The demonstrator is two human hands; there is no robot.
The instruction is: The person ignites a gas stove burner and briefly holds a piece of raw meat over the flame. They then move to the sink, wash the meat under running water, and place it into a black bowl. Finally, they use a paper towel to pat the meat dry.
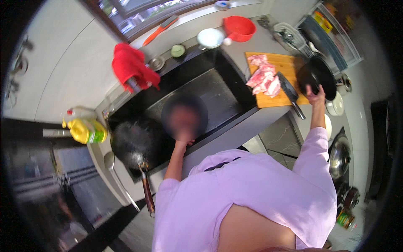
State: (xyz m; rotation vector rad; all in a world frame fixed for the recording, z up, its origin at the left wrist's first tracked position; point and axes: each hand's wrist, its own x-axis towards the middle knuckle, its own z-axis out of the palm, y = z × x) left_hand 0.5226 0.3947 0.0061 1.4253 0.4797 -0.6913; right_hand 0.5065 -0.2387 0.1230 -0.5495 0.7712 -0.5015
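Over the near edge of the black sink [217,91] is my left hand [185,134], mostly covered by a round blurred patch, so its fingers and anything in them cannot be made out. My right hand [315,96] grips the side of a black bowl-shaped vessel [324,75], tilted over the right end of a wooden cutting board [267,102]. Pieces of raw meat [263,77] lie on the board's left part. Between the meat and the vessel rests a cleaver [288,88], its handle past the board's near edge.
A wok [135,145] sits at the sink's left end, beside a metal ladle [118,179] and a yellow bottle [88,130]. A red cloth [130,66] hangs behind the sink. A white bowl [210,38] and a red plastic basin [241,29] stand behind it.
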